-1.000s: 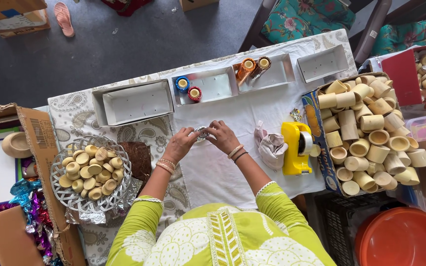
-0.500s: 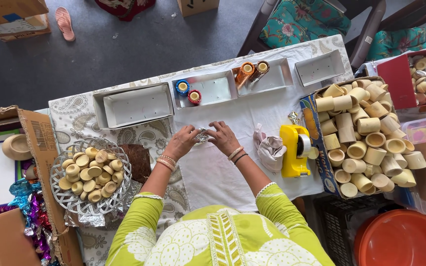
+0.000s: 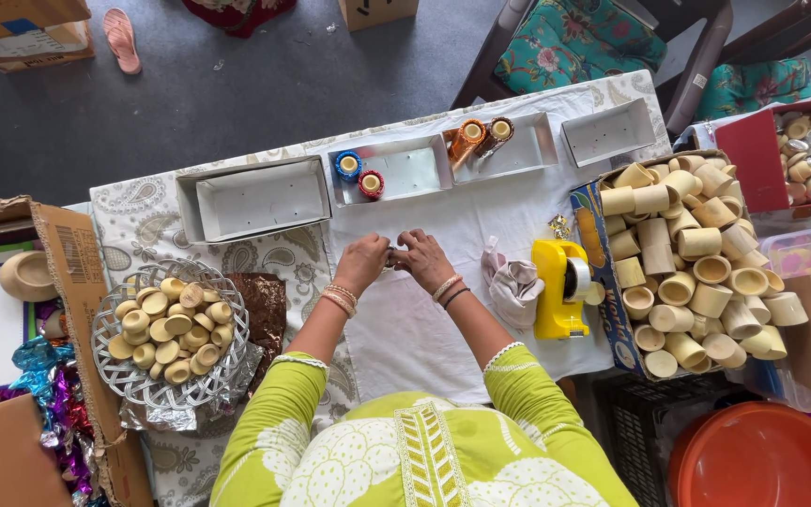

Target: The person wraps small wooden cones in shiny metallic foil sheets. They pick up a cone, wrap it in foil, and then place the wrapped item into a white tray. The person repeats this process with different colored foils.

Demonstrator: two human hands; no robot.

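Vs the earlier frames almost nothing has moved: both hands stay together over the white cloth [image 3: 424, 329] at mid table, trays and cups all in the same spots, so the fiddly work betw the fingertips seems to be ongoing, not finished

Left hand [image 3: 364, 264] and right hand [image 3: 421, 257] meet fingertip to fingertip, fingers pinched in on a small piece [image 3: 393, 261] held betw them (too small to tell what it is, looks pale/shiny). It sits just behind the centre of the cloth, in front of the tray with blue and red cups [image 3: 396, 169]

Relative to the cloth:
- behind it, four shallow grey-white card trays in a row; the 2nd holds a blue-wrapped and a red-wrapped cup w/ cream tops, the 3rd two orange/brown foil-wrapped ones [image 3: 479, 136], the outer two hold nothing
- to its left, a silvery wire basket [image 3: 119, 385] heaped w/ small round tan clay cups, matte, w/ crinkled brown foil [image 3: 265, 310] beside it
- to its right, a crumpled grey rag [image 3: 513, 282], then a glossy yellow tape dispenser [image 3: 560, 286], then a box of bigger clay pots [image 3: 687, 253], cylindrical, unglazed

Table cover under the cloth is paisley print; bangles on both wrists
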